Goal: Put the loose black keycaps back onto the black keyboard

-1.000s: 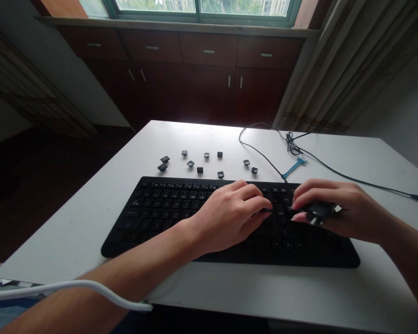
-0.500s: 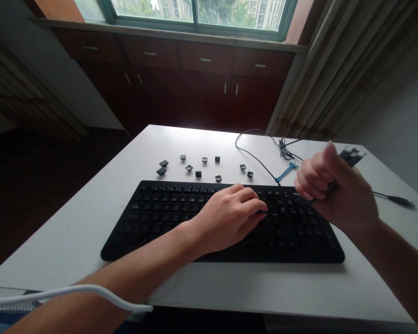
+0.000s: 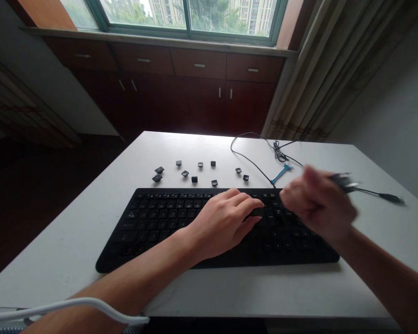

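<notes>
A black keyboard (image 3: 149,232) lies on the white table. My left hand (image 3: 226,220) rests over its middle and right part, thumb and index finger pinched about a small black keycap (image 3: 257,212); whether it is loose or seated on the board is hard to see. Above the number-pad end, my right hand (image 3: 316,202) is closed in a fist, smeared by motion. From it a dark tool with metal prongs, which looks like a keycap puller (image 3: 344,182), sticks out to the right. Several loose keycaps (image 3: 194,179) are scattered behind the keyboard.
A blue brush (image 3: 281,172) lies behind the keyboard by its coiled cable (image 3: 277,149). The cable's plug (image 3: 391,198) rests at the table's right side. Over my left forearm runs a white cord (image 3: 87,301). Beyond the table stand wooden cabinets (image 3: 195,102) under a window.
My right hand has moved down and left with the keycap puller, its fist turning. My left hand stays at about the same place on the keyboard. The whole view has shifted slightly.
</notes>
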Demonstrator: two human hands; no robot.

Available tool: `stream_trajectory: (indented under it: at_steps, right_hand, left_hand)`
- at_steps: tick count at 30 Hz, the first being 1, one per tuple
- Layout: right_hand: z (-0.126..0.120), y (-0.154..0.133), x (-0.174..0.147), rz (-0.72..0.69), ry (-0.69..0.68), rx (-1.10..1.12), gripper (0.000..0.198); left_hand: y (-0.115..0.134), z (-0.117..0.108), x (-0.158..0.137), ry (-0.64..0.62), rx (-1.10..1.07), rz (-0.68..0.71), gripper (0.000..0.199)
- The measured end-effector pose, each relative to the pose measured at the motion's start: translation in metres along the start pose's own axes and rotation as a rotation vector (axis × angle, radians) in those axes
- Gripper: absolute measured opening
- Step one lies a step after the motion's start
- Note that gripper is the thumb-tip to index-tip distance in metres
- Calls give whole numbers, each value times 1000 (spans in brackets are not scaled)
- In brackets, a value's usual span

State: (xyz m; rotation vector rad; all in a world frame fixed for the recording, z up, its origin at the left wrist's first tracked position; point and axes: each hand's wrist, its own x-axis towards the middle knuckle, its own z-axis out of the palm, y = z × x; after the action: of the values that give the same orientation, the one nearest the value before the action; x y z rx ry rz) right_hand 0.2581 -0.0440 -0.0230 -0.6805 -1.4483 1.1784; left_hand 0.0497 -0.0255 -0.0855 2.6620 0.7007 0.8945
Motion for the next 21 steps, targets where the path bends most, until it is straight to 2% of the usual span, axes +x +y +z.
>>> stream_trajectory:
  at_steps: [2, 3, 7, 11, 12, 16, 19, 21]
  right_hand:
    - [0, 7, -4, 98, -18, -141, 60]
    - [1, 9, -5, 101, -33, -144, 58]
    - [2, 12, -7, -28, 43, 15, 59]
    - [-1, 19, -13, 117, -28, -186, 58]
    - [-3, 17, -13, 111, -39, -186, 57]
    - [-17, -12, -1, -131, 159, 27, 59]
    - [-35, -31, 15, -195, 344, -4, 59]
    - [-50, -31, 23, -172, 386, -64, 60]
  left_hand:
    - [0, -1, 0, -7, 2, -5, 21]
    - [0, -1, 0, -10, 3, -5, 20]
    - [1, -2, 1, -5, -3, 3, 18]
    - [0, -1, 1, 9, 2, 6, 18]
    - [0, -1, 1, 14, 3, 7, 18]
    - [-2, 0, -1, 28, -11, 25, 17]
    - [-2, 1, -1, 41, -25, 28, 17]
    - [-2, 1, -1, 40, -36, 34, 16]
